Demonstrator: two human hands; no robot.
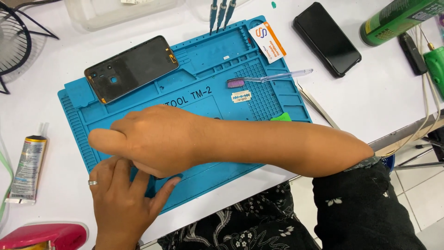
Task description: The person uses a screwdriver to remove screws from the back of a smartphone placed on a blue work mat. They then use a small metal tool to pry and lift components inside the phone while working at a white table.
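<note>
Left hand (122,199) lying flat, fingers spread on blue mat (74,115). Right hand (152,141) crossing over it, curled, grip unclear. Phone frame (132,68) sitting beyond.

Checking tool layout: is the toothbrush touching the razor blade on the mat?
Apart. The head view shows blue mat between the toothbrush bristles and the razor blade below.

We see a bright blue rubbery work mat (194,99) on a white table (384,88). On our left hand (122,203) sits a silver ring (93,183). Our black sleeve (360,208) carries small white flowers. A clear-handled toothbrush (268,78) has purple bristles, beside a glossy black slab phone (326,38).
</note>
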